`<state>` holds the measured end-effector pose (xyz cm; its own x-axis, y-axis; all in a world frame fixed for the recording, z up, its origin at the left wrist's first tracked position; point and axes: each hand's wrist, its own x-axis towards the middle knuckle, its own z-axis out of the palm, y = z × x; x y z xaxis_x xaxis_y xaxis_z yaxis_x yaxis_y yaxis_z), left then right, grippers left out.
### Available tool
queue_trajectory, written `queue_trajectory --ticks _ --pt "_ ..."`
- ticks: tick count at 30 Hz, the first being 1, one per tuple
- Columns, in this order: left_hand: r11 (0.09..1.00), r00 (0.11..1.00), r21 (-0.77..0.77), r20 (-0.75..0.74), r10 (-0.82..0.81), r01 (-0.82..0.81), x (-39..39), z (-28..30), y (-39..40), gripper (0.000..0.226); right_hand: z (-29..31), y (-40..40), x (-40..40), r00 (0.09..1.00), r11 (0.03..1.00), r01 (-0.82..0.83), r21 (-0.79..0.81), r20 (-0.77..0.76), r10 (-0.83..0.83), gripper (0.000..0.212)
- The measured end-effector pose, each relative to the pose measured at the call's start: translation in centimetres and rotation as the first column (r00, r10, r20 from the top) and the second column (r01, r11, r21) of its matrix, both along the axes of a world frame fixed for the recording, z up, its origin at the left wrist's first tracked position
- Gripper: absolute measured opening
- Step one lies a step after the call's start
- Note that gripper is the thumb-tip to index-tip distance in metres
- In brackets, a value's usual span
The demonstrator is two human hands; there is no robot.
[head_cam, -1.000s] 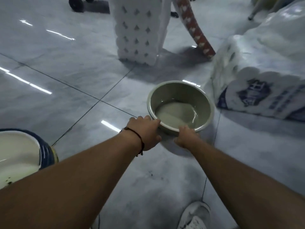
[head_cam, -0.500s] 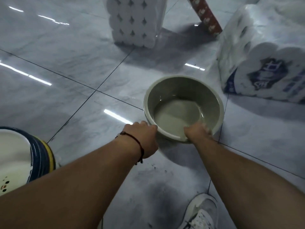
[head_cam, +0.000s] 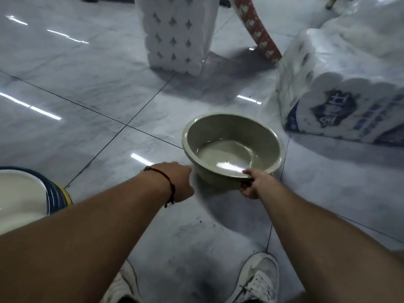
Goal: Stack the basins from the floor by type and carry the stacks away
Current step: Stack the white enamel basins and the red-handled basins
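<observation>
An olive-green plastic basin (head_cam: 231,136) is at the middle of the view, tilted with its near edge lifted off the grey tiled floor. My right hand (head_cam: 254,184) grips its near rim, thumb on top and fingers underneath. My left hand (head_cam: 180,182), with a dark cord bracelet on the wrist, is beside the basin's left side; its fingers are hidden behind the back of the hand, so contact with the basin cannot be told. A second basin (head_cam: 21,193), white inside with a dark blue striped outside, sits at the left edge.
A tall white pack of toilet rolls (head_cam: 178,33) stands at the back. A large wrapped pack of rolls (head_cam: 341,88) lies at the right, close to the green basin. A red patterned leg (head_cam: 255,27) slants behind. My white shoes (head_cam: 258,281) are below.
My right hand has shifted its grip to the basin's near rim and raised that edge, tilting the basin. My left hand has slid off the rim to the basin's left side.
</observation>
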<state>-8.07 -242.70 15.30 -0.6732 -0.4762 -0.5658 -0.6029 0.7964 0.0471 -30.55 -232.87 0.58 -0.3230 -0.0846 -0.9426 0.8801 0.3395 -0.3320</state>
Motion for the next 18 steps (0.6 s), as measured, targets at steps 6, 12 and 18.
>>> queue_trajectory --ticks 6,12,18 --pt "0.990 0.976 0.073 -0.173 0.131 -0.120 -0.5 3.3 0.6 0.064 8.2 3.5 -1.0 0.998 0.996 0.033 -0.086 -0.044 -0.037 0.025" --pt "0.812 0.758 0.457 -0.361 0.543 -0.364 -2.0 6.0 4.1 0.082 18.1 17.4 -2.1 0.984 0.990 -0.099 -0.102 -0.161 0.082 0.022" --pt "0.468 0.588 0.831 -0.224 0.777 -0.302 -6.4 9.3 10.4 0.035 28.0 33.0 -0.1 0.960 0.993 -0.049 -0.103 -0.279 0.018 0.016"
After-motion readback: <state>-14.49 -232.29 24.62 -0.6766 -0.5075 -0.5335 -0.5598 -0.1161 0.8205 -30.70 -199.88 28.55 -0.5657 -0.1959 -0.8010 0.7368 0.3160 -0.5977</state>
